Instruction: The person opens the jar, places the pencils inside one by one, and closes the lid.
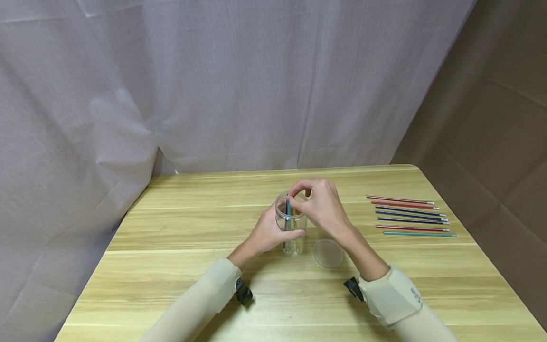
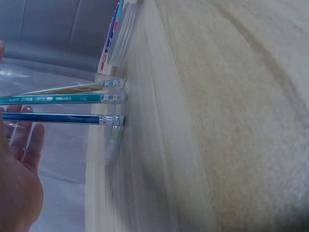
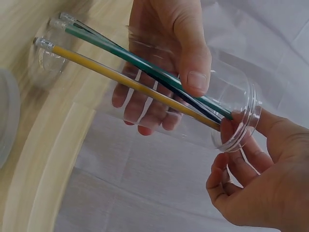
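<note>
A clear plastic jar point(image 1: 301, 243) stands upright near the middle of the table, its mouth uncovered. My left hand point(image 1: 271, 230) grips it from the left, thumb across the front and fingers round the back. Inside are a green pencil point(image 3: 108, 47), a yellow pencil point(image 3: 116, 75) and a dark blue pencil point(image 2: 58, 117), eraser ends down at the jar's bottom. At the mouth, thumb and forefinger of my right hand point(image 1: 322, 204) reach inside the rim and pinch the green pencil's upper end. The exact contact is partly hidden by the fingers.
A round clear lid point(image 1: 328, 253) lies on the table just right of the jar. Farther right, several red, dark blue and teal pencils point(image 1: 412, 227) lie in a loose row. Grey cloth point(image 1: 231, 85) hangs behind the wooden table point(image 1: 179, 275).
</note>
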`<state>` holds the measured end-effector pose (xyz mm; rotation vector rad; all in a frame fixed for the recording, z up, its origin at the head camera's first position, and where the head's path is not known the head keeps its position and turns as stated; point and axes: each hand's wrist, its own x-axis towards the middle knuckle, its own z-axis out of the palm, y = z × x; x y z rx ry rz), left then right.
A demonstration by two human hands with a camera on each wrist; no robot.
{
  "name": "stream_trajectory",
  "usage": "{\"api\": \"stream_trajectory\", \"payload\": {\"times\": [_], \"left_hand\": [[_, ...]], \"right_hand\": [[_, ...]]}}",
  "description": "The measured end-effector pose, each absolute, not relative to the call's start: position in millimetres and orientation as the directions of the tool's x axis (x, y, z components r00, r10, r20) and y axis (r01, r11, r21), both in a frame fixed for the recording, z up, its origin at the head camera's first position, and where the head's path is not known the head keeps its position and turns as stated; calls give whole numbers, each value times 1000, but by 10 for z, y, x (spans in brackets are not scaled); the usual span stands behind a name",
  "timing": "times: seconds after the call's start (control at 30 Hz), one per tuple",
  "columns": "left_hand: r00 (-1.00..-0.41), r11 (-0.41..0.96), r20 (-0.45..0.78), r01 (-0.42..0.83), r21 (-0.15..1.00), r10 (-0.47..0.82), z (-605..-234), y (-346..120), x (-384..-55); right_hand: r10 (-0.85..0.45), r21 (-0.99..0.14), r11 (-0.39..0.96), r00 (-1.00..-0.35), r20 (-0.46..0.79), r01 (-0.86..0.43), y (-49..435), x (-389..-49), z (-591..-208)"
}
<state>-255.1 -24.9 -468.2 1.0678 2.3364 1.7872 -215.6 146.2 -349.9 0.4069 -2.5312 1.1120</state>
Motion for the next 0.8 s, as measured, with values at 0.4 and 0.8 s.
{"api": "stream_trajectory", "payload": {"times": [0.4,0.8], "left_hand": [[-751,70,401,507,859,525,-4674,-230,-2554],[-759,53,402,495,867,512,-4677,-212,-2560]], "right_hand": [[-82,-591,703,-871,485,-396,1507,-2153,-3536],[16,-579,743,-855,518,-337,2113,-2116,-3673]]}}
